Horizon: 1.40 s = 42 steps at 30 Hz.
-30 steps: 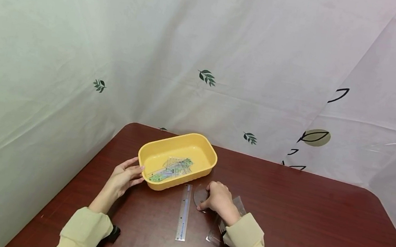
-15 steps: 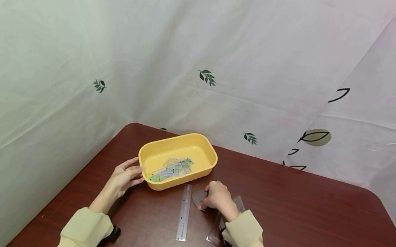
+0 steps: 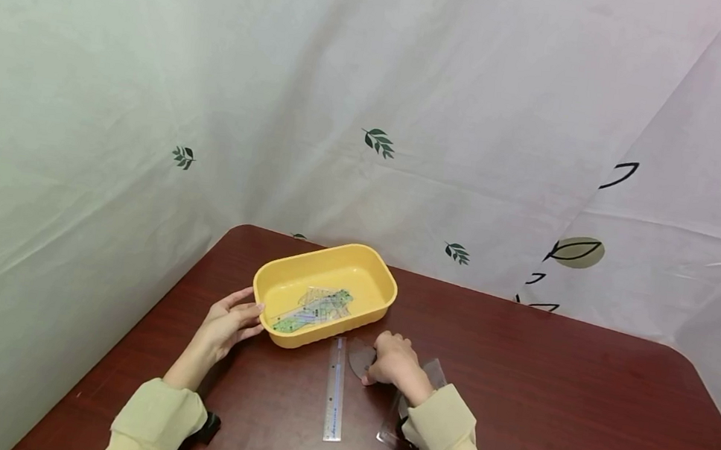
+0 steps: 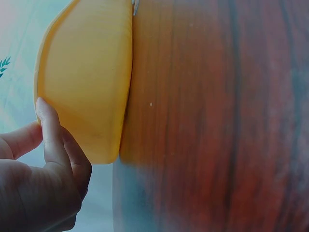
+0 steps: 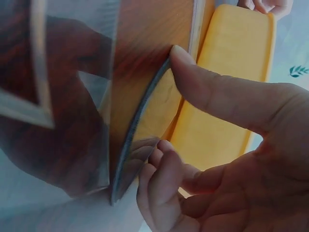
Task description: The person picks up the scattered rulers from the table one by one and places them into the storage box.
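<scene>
Clear angular piece (image 3: 434,373): near-right of the grip, partly covered.
Ruler (image 3: 335,391): flat, just left of the grip.
Right hand (image 3: 395,360): thumb and fingertips pinch the clear curved plate (image 3: 359,360); both have edged toward the ruler over the last second, so the hold seems secured.
Left hand (image 3: 223,324): unmoved, pinching the left end of the yellow basin (image 3: 330,332).
Yellow basin: beyond the right-hand grip, plate outside it.
Printed pieces (image 3: 316,312): inside, unchanged.

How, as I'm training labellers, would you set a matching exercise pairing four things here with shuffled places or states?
1. left hand
2. right hand
3. yellow tray
4. loose ruler

A. lies flat on the table, on the tray's near side
B. holds the tray's left end
C. contains clear printed pieces
D. pinches a clear curved piece

Pairs: 1-B, 2-D, 3-C, 4-A
</scene>
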{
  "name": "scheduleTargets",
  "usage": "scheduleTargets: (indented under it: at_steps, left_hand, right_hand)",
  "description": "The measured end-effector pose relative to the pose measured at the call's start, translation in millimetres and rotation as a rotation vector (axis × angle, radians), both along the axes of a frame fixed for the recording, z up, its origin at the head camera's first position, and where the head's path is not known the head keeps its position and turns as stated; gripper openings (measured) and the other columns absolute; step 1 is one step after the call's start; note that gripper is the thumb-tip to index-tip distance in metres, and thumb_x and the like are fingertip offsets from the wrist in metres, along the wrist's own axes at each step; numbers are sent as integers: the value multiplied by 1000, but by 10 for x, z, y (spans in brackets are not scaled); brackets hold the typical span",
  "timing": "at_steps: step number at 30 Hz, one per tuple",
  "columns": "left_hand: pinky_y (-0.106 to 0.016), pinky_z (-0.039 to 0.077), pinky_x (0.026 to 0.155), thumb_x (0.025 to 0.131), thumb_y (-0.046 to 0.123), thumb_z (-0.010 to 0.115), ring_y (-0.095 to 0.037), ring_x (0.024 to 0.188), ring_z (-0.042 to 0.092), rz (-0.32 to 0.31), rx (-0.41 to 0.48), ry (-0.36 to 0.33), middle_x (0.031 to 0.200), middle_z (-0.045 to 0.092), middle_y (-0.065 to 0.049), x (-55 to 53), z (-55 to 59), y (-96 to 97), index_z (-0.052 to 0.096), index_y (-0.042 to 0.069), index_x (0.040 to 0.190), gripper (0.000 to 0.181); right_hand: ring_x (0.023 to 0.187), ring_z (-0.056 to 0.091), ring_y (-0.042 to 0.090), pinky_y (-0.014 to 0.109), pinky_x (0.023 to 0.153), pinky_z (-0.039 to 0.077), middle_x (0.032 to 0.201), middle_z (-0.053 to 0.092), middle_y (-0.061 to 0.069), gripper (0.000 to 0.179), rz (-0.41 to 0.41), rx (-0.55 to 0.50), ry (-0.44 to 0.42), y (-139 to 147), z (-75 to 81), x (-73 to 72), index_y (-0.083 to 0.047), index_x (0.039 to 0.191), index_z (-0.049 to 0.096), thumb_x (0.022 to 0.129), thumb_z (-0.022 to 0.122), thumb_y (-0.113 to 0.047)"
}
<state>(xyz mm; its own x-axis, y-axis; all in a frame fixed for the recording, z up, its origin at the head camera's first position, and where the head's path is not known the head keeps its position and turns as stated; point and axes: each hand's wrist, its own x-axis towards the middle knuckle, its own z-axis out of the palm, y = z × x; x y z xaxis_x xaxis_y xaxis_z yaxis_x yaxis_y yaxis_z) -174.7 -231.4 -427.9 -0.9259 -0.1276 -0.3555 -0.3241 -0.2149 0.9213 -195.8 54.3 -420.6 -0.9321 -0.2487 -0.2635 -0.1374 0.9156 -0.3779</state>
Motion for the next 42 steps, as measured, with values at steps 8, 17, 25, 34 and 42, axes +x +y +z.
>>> scheduleTargets:
  at_steps: [8, 17, 25, 34, 42]
  left_hand:
    - [-18, 57, 65, 95, 6, 58, -4, 72, 63, 6, -6, -9, 94, 61, 4, 13, -5, 4, 18, 6, 153, 70]
    - [-18, 57, 64, 94, 7, 59, -4, 72, 63, 10, 2, -14, 93, 60, 5, 3, 9, 7, 19, 6, 153, 71]
    - [-18, 57, 64, 95, 6, 58, -4, 72, 63, 7, 4, -15, 93, 60, 5, 8, 12, 7, 18, 6, 153, 70]
    - [-18, 57, 65, 95, 7, 59, -4, 73, 63, 10, -5, -23, 92, 60, 5, 14, 2, 8, 19, 6, 153, 70]
    - [-18, 57, 65, 95, 7, 59, -4, 73, 63, 6, -4, -15, 92, 60, 5, 8, 15, 12, 18, 6, 153, 71]
  right_hand:
    - [89, 47, 33, 42, 76, 47, 91, 52, 17, 45, 14, 6, -20, 25, 7, 5, 1, 89, 58, 62, 90, -15]
    - [88, 44, 31, 40, 77, 46, 94, 52, 18, 46, 32, 30, -43, 26, 24, -25, 0, 93, 59, 62, 90, -14]
    - [94, 47, 30, 41, 82, 47, 98, 55, 13, 53, 61, -21, -8, 45, 25, -12, -4, 101, 60, 58, 92, -10]
    - [109, 47, 29, 44, 91, 47, 114, 50, 13, 75, 217, -58, -64, 84, 6, -78, -17, 126, 52, 62, 90, -6]
    - [100, 56, 34, 46, 84, 50, 113, 53, 17, 78, 176, -8, -41, 111, 36, -69, -11, 126, 50, 60, 93, -20]
